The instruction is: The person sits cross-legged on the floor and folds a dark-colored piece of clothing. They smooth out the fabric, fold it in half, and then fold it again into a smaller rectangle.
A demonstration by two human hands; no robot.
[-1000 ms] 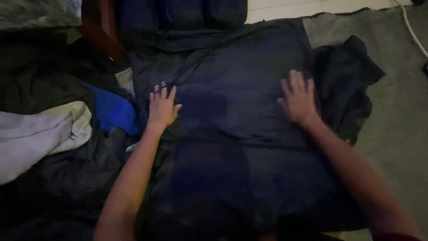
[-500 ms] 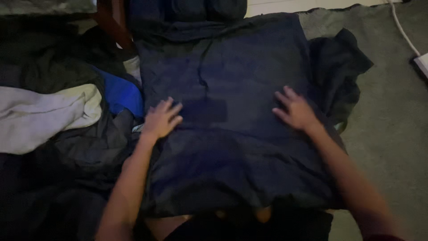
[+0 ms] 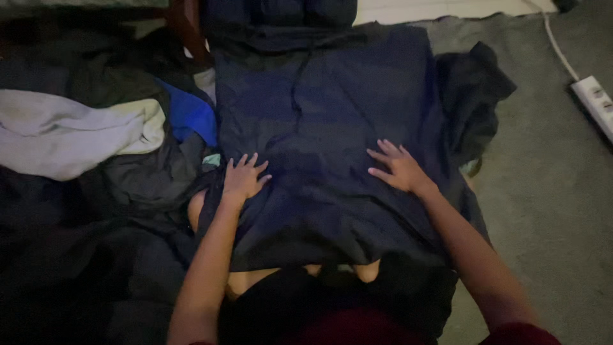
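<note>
— Dark navy garment (image 3: 325, 128): where does it lie from my feed?

— Spread flat on the grey carpet (image 3: 549, 211), long axis running near to far. Going left to right: a heap of clothes with a pale grey cloth (image 3: 70, 137) and a blue piece (image 3: 188, 115), then my left hand (image 3: 244, 179), flat, fingers spread, gripping nothing, at the garment's left edge.

— And the other?

— My right hand (image 3: 399, 169) is pressed flat with its fingers splayed, right of middle. Both sit on the near half; the cloth stretches away beyond the fingertips. A white power strip (image 3: 597, 102) lies far right.
</note>
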